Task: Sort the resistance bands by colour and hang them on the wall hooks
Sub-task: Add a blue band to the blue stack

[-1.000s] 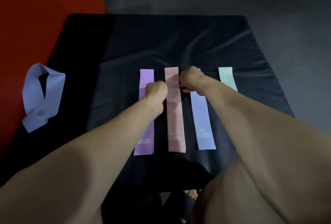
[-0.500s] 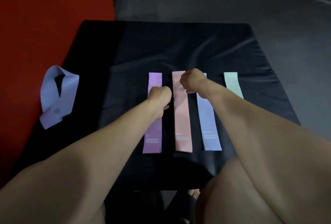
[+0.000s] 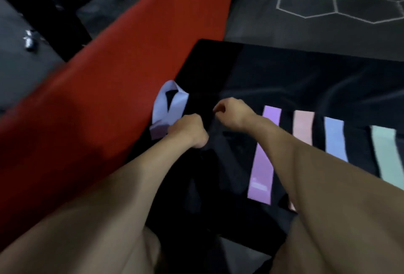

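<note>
Sorting, I judge: the left hand [image 3: 189, 130] reaches the crumpled lilac-blue elastic band [image 3: 167, 110] at the black mat's [image 3: 284, 76] edge, grasp hidden; right hand [image 3: 232, 113] curled, empty; next, lay it flat.

Two bare forearms fill the view, no sleeves, no watch, no rings showing on the left hand [image 3: 188, 130] or the right hand [image 3: 232, 113].

Five resistance bands [image 3: 263, 155], two hands [image 3: 188, 130].
</note>
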